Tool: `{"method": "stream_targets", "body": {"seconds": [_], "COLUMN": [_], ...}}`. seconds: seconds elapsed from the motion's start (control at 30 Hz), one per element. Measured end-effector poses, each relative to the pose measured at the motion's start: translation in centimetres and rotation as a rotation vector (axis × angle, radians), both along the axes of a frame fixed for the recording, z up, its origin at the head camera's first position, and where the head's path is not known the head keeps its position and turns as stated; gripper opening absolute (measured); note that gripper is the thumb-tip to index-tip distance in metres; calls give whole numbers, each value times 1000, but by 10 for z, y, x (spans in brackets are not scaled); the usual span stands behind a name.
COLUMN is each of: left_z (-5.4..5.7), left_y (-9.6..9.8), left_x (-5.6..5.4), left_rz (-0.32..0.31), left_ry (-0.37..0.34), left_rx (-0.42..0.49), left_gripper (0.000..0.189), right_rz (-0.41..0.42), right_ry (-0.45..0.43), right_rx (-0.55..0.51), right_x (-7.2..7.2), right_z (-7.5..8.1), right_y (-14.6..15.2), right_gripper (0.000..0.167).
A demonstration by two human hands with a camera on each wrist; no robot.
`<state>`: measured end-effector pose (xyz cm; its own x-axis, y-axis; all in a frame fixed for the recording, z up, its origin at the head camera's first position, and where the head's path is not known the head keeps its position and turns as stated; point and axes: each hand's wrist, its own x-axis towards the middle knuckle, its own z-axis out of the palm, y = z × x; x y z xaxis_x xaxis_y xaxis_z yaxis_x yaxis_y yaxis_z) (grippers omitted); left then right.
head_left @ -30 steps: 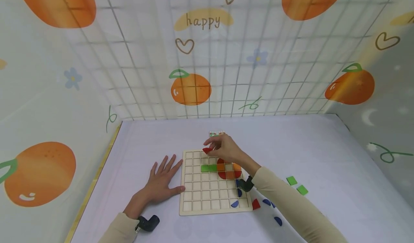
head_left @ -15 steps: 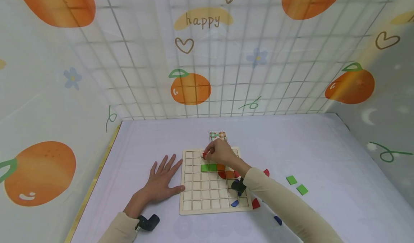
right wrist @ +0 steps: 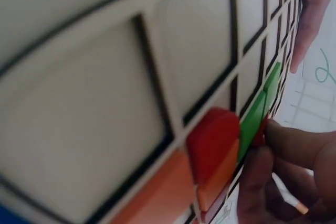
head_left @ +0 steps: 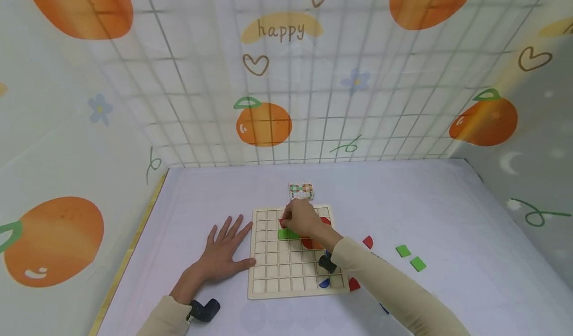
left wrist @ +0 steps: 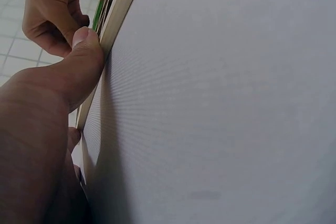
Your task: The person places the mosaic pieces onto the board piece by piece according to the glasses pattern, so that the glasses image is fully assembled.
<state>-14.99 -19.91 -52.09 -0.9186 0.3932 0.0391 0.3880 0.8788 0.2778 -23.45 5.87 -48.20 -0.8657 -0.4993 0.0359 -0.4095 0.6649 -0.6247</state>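
My right hand (head_left: 303, 219) pinches a small red piece (head_left: 282, 223) over a wooden grid board (head_left: 271, 272), just beyond two green square tiles (head_left: 283, 233) lying in its cells. In the right wrist view, thumb and finger hold that red piece (right wrist: 259, 132) beside the green tiles (right wrist: 254, 120). Red and orange tiles (right wrist: 210, 140) fill cells nearby, partly hidden by my right hand in the head view. With fingers spread, my left hand (head_left: 224, 254) rests flat on the table, its thumb and fingertip touching the board's left edge.
A small pattern card (head_left: 301, 190) lies behind the board. On the right are loose green squares (head_left: 403, 251), a red quarter-round piece (head_left: 368, 241) and another red piece (head_left: 354, 284) by the board's corner. A blue piece (head_left: 324, 283) lies on the board.
My right hand has come down and nearer with the red piece, from above the board's far edge to the cells behind the green tiles. My left hand has stayed still.
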Motion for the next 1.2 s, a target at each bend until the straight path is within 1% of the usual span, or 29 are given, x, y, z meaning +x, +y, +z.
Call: {"method": "stream_targets", "body": {"seconds": [0.2,0.37,0.53,0.6,0.67,0.8,0.87,0.93,1.07,1.2], "left_z": [0,-1,0,0,0,-2,-3,-4,-5,-3], "left_y": [0,0,0,0,0,1,1,1,2,2], "left_x": [0,0,0,0,-1,-2,-3,-3,-3,-2], "left_rz": [2,-1,4,6,8,12,14,17,20,21], "left_ry": [-1,-9,-20,-22,-22,-28,-32,-34,-26,-20], "left_rx": [-1,-3,-2,-10,-14,-20,-24,-26,-25,-24], "left_gripper": [97,96,96,97,97,98,99,99,99,98], "right_rz": [34,39,75,82,88,71,43,13,-53,-119], "right_ry": [14,30,70,70,66,71,66,56,33,-1], "right_rx": [4,89,172,189,186,154,143,130,139,195], "right_x": [0,2,2,2,2,6,9,12,20,30], "right_z": [1,7,9,9,10,16,20,24,23,23], "right_y": [-2,-7,-6,-3,2,21,33,48,82,116], "right_gripper": [5,7,5,7,12,22,25,25,22,23]}}
